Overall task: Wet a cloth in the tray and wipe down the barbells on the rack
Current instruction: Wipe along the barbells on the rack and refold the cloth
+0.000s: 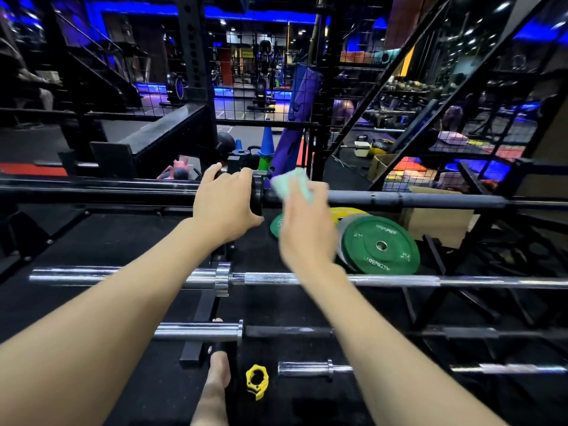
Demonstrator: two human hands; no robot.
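A black barbell [415,198] lies across the top of the rack. My left hand [226,204] grips its sleeve at the collar, fingers curled over the top. My right hand [302,222] holds a pale green cloth [292,183] against the shaft just right of the collar; this hand and the cloth are motion-blurred. Below hang a chrome barbell [399,279], a barbell with a black shaft and a chrome sleeve [196,331], and a short chrome bar end [307,368]. No tray is in view.
Green plates [381,245] and a yellow plate [345,212] lean behind the chrome bar, beside a cardboard box [439,221]. A yellow collar clamp [257,382] lies on the black floor near my foot [216,368]. Black rack uprights, wire mesh and cones [266,142] stand beyond.
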